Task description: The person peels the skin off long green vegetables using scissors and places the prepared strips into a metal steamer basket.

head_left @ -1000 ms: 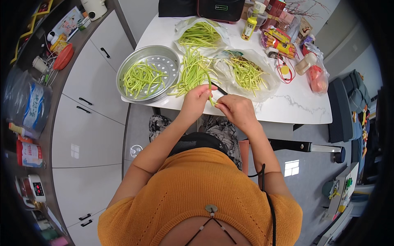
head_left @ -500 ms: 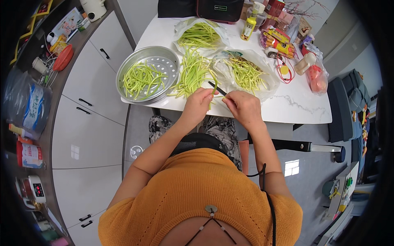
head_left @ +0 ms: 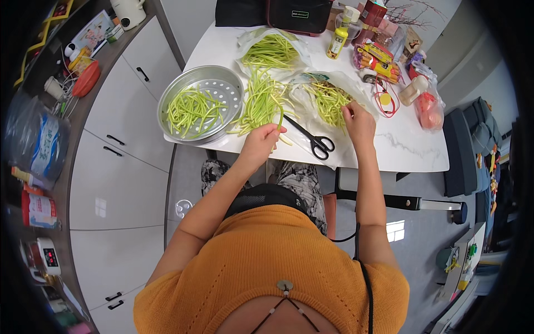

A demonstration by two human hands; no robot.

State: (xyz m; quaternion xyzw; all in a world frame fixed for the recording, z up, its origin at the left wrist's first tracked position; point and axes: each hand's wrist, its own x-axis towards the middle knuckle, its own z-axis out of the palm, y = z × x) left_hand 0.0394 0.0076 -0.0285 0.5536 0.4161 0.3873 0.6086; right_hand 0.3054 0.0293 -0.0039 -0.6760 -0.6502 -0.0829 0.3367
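White marble-patterned tabletop (head_left: 414, 147) is bordered on the left by glossy pale cabinets (head_left: 125, 183). Near its front edge, a slender green stem (head_left: 280, 118) is pinched between thumb and fingers of the left hand (head_left: 260, 146), beside a loose heap of pale-green stems (head_left: 260, 103). A crumpled white plastic bag (head_left: 303, 103) holding more stems is reached by the right hand (head_left: 360, 123); its fingers are curled together, but whether anything is gripped cannot be told. Single-stem handling appears to be the step in hand; a light pinch seems called for, the stems being thin. Between the hands, black-handled scissors (head_left: 307, 134) are laid. Leftward, a round silver perforated metal pan (head_left: 223, 96) is partly filled with stem pieces. Printed labels are borne by a slim yellow bottle (head_left: 336, 44), red-and-yellow plastic packets (head_left: 378, 60) and a large clear plastic jug (head_left: 40, 139).
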